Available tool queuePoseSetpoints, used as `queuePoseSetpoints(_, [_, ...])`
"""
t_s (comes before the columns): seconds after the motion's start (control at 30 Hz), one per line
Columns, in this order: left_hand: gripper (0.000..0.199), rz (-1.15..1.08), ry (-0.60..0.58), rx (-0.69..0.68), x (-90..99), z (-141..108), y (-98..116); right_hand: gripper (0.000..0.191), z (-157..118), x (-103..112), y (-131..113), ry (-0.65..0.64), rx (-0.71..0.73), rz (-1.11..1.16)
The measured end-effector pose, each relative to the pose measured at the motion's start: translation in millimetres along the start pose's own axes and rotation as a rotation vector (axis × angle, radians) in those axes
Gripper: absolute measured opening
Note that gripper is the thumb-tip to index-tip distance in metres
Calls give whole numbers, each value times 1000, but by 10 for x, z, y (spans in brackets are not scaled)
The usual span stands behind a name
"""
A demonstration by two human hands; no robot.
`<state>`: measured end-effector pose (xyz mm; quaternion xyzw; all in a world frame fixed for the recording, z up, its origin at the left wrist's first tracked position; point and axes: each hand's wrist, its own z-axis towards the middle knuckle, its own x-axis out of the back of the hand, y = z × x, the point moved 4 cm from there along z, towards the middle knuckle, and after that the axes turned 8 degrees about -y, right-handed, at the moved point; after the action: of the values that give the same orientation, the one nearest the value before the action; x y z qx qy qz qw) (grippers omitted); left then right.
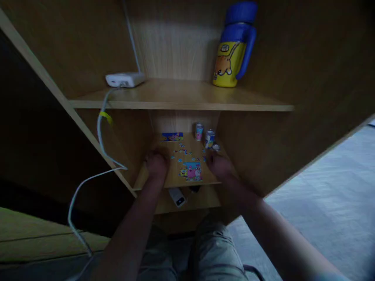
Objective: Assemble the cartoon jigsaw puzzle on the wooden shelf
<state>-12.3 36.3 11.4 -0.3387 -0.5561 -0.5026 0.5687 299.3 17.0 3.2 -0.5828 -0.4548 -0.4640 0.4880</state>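
Both hands rest on the lower shelf board [172, 171], one on each side of scattered jigsaw pieces [185, 152]. My left hand [156, 162] is curled closed near the left wall; whether anything is inside it is hidden. At the right, my right hand [217, 163] is also closed, beside several loose pieces, and its grip is too dark and small to make out. Between my wrists lies a partly joined cartoon puzzle [191, 171], with a pink figure in its middle. A flat printed cartoon strip [172, 137] lies at the back left of the board.
Two small printed cans [199, 132] stand at the back right, with a round metal lid [216, 147] by the front one. Above, a shelf [175, 93] bears a blue-and-yellow flask [230, 54] and a white power adapter [125, 80]. Its cable [99, 132] hangs at the left. A white device [177, 197] lies below.
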Motion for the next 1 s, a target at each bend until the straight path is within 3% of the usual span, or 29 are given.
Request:
queuePoseSetpoints(0.4, [44, -18, 8, 25, -52, 37, -5, 43, 28, 4, -11, -38, -14, 26])
queuePoseSetpoints(1.0, [44, -35, -8, 53, 25, -13, 20, 43, 9, 27, -26, -26, -4, 4])
